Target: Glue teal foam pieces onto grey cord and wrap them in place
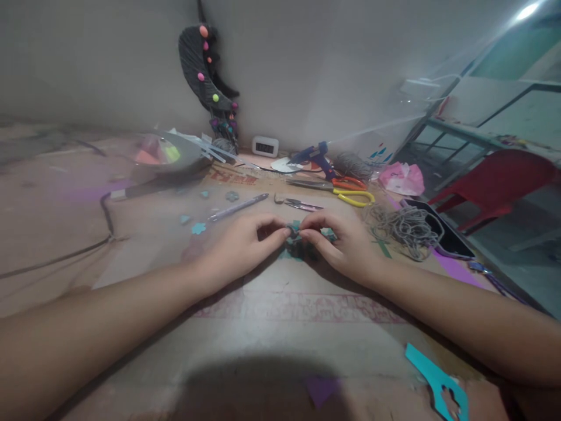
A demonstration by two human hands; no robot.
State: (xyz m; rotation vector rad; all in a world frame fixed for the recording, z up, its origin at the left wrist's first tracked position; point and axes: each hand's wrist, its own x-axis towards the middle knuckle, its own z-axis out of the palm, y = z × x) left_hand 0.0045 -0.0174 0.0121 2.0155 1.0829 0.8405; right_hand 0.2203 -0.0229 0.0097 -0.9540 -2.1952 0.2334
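Over the middle of the table, my left hand and my right hand meet with thumbs and fingertips pinched together. Between them is a small teal and dark piece, partly covered by the fingers; its exact shape is blurred. More teal and dark bits lie just under the fingertips. To the left of my left hand are a teal flower cut-out, a greyish flower and a pen. Small thread snips rest just beyond the hands.
Yellow-handled scissors, a blue glue gun and a white digital clock stand farther back. Grey yarn overlaps a phone at right. A cut teal sheet lies front right. A dark crescent hangs on the wall.
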